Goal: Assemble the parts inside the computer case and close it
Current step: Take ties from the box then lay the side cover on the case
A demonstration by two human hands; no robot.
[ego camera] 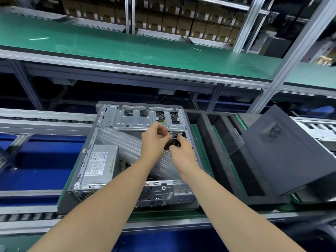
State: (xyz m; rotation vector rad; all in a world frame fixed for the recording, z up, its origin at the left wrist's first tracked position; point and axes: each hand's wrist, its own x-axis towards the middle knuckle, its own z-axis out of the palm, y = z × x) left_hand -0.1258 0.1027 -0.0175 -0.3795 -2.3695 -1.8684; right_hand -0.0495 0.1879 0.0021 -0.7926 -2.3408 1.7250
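An open computer case [87, 155] lies flat on the line, its inside facing up. A silver power supply [99, 164] sits at its near left. A long item in clear plastic wrap [125, 144] lies slantwise across the inside. Over the case's far right part, my left hand [154, 140] and my right hand [181, 151] both pinch a small black part [171, 141] between their fingertips. Behind them is the metal drive cage [143, 119]. The dark grey side panel [283, 153] leans tilted at the right.
A black foam tray with long slots [205, 135] lies between the case and the panel. A green conveyor belt [109, 44] runs across behind. Roller rails [45, 119] pass at the left. Stacked cartons [181, 19] fill the far shelves. An aluminium post [291, 55] rises at the right.
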